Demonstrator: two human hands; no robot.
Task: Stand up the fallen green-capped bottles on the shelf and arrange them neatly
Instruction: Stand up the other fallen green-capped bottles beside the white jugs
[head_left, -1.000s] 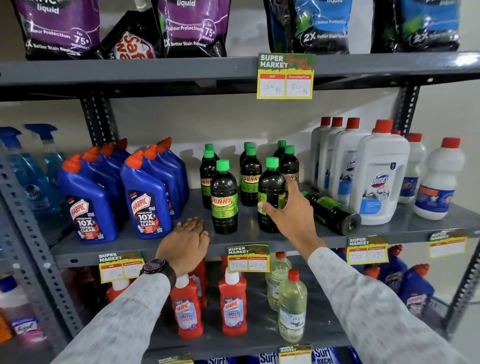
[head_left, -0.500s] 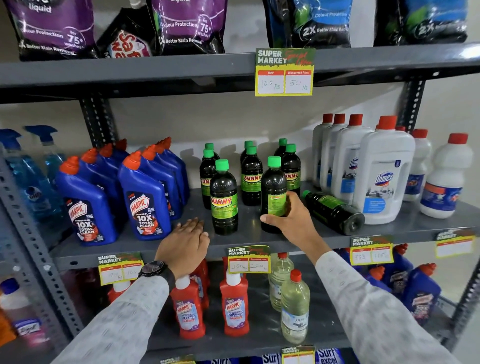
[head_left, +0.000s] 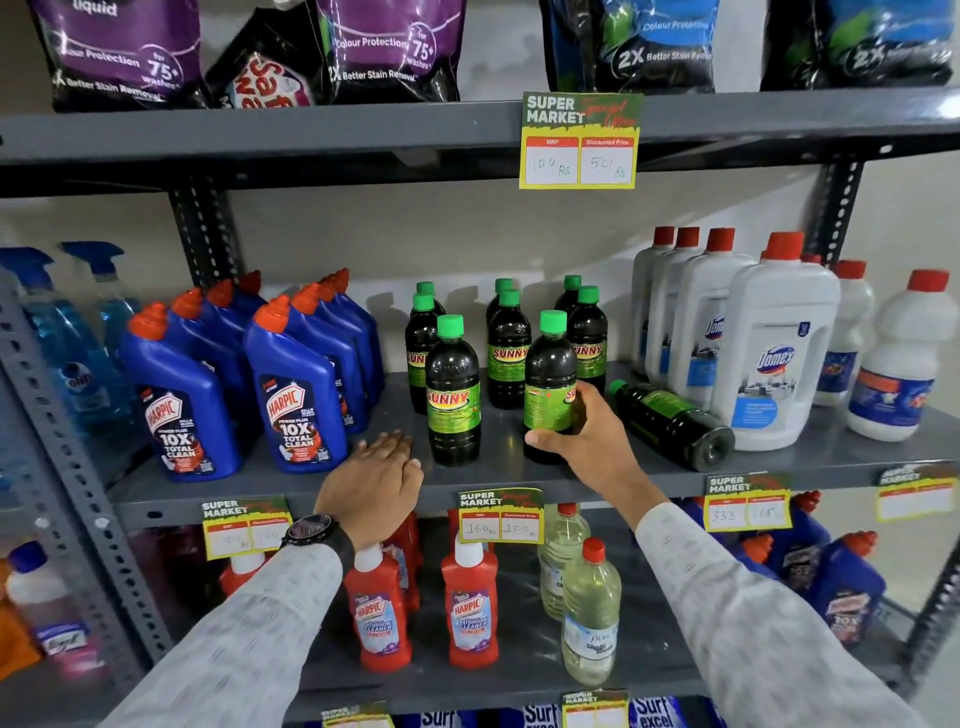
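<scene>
Several dark green-capped Sunny bottles stand in three short rows on the grey middle shelf (head_left: 498, 470). My right hand (head_left: 587, 441) grips the front bottle of the right row (head_left: 549, 374) around its lower half; that bottle is upright with its label turned left. One more green-capped bottle (head_left: 670, 423) lies on its side just right of my hand, cap toward the back and base toward the shelf edge. My left hand (head_left: 376, 480) rests flat, fingers together, on the shelf's front edge, left of the front bottle of the left row (head_left: 453, 392).
Blue Harpic bottles (head_left: 296, 395) crowd the shelf's left side. White red-capped Domex jugs (head_left: 774, 353) stand close behind the fallen bottle. Price tags hang on the shelf edges. Red Harpic bottles and clear bottles fill the shelf below; detergent pouches sit above.
My right hand slid lower on the front right bottle and turned it, bringing its label into view. The left hand and the lying bottle stayed put.
</scene>
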